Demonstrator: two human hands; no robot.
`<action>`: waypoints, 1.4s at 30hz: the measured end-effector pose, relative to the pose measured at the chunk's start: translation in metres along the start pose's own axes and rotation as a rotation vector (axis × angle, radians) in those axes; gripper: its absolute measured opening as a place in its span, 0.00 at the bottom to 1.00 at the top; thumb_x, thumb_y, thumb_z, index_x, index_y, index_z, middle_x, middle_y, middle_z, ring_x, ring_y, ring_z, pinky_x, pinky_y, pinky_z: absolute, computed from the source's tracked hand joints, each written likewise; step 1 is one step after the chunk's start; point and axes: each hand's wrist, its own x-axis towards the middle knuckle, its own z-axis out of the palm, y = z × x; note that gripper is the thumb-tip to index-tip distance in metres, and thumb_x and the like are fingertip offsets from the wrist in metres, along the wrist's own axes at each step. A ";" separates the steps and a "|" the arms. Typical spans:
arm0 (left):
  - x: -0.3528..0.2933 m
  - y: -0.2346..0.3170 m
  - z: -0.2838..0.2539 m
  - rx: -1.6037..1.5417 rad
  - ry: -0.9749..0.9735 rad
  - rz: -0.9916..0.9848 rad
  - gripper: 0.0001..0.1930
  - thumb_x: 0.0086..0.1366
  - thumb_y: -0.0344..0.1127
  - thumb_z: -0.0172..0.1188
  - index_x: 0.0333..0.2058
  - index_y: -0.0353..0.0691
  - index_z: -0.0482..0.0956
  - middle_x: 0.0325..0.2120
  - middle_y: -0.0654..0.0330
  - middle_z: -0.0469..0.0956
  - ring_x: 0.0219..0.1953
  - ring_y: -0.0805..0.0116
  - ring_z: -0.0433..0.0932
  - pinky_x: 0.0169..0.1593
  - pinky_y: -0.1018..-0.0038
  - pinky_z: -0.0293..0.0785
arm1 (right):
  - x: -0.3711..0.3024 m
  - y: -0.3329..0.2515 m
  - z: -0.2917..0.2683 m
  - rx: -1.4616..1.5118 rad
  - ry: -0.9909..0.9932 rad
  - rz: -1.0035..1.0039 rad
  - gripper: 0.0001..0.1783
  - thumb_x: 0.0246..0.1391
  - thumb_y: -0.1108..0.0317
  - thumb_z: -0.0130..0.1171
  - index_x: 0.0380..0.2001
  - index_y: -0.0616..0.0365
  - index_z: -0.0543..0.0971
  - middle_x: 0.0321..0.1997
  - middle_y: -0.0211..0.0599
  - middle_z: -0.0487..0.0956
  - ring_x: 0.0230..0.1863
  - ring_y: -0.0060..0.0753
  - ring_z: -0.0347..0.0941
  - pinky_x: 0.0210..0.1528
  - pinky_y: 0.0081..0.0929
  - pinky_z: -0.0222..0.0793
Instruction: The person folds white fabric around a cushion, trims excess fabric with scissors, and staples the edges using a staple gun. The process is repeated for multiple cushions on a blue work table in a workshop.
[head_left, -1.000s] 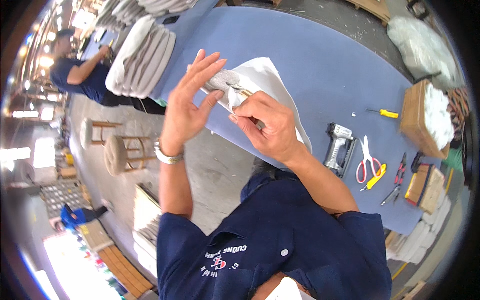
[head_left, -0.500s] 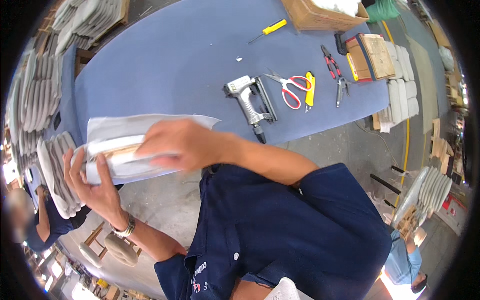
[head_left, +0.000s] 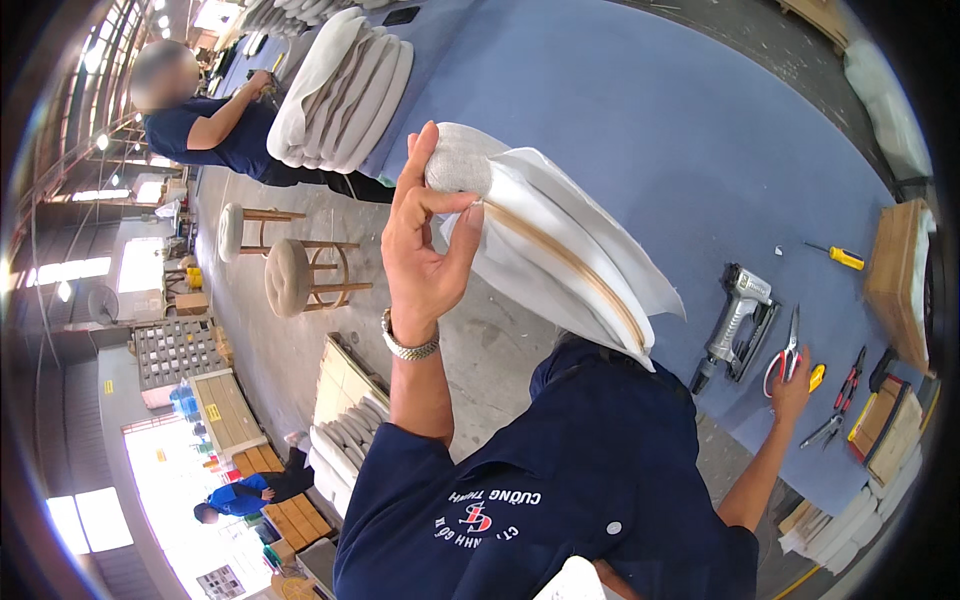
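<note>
Head view shows a long, curved padded piece (head_left: 545,285) slanting along the near edge of the desk (head_left: 610,90), its far end raised in the left hand (head_left: 430,235) and its near end close to the wearer's waist, perhaps leaning there for support, though the contact is hidden. The left thumb and index finger are pinched together at the edge of the grey cover (head_left: 462,160), where it meets the wooden strip (head_left: 560,248); that narrow grip seems meant to keep the cloth gathered at the end. The piece is turned with its strip upward, which leaves the line between the white sides exposed, while a loose white flap (head_left: 625,265) spreads over the desk side. The right hand (head_left: 793,385) is well apart, at the handles of the scissors (head_left: 794,335); whether its fingers are closed round them I cannot tell. The scissors lie between the staple gun (head_left: 742,305) and the yellow cutter (head_left: 817,377), with the red-handled pliers (head_left: 850,380) just beyond, a grouping probably chosen so the right arm can reach each one without the left letting go. The yellow screwdriver (head_left: 846,258) sits farther off, near the cardboard box (head_left: 895,280).
</note>
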 end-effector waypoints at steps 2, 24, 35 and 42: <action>-0.002 0.003 -0.009 -0.013 -0.039 -0.021 0.09 0.62 0.17 0.63 0.38 0.38 0.78 0.73 0.38 0.59 0.78 0.42 0.51 0.73 0.53 0.58 | 0.004 -0.002 -0.004 0.275 -0.066 0.027 0.40 0.54 0.77 0.61 0.72 0.48 0.66 0.49 0.38 0.81 0.44 0.37 0.80 0.45 0.34 0.75; -0.014 0.021 -0.035 0.071 -0.192 0.085 0.09 0.54 0.18 0.71 0.31 0.39 0.84 0.72 0.39 0.61 0.75 0.35 0.55 0.70 0.49 0.65 | -0.108 -0.396 -0.092 0.710 -0.857 -1.191 0.37 0.59 0.35 0.64 0.51 0.61 0.78 0.31 0.39 0.74 0.32 0.40 0.73 0.38 0.35 0.70; -0.020 0.024 -0.041 -0.036 -0.212 0.010 0.08 0.57 0.17 0.67 0.33 0.37 0.81 0.73 0.39 0.59 0.78 0.39 0.48 0.74 0.49 0.54 | -0.099 -0.413 -0.110 0.678 -0.918 -1.160 0.37 0.58 0.35 0.66 0.51 0.60 0.81 0.26 0.33 0.73 0.28 0.30 0.71 0.34 0.30 0.68; -0.018 0.030 -0.035 -0.021 -0.210 0.009 0.10 0.55 0.15 0.63 0.33 0.37 0.81 0.73 0.39 0.59 0.77 0.37 0.48 0.73 0.48 0.57 | -0.087 -0.421 -0.116 0.647 -0.974 -1.122 0.41 0.53 0.30 0.67 0.47 0.61 0.82 0.26 0.34 0.76 0.28 0.27 0.71 0.32 0.31 0.66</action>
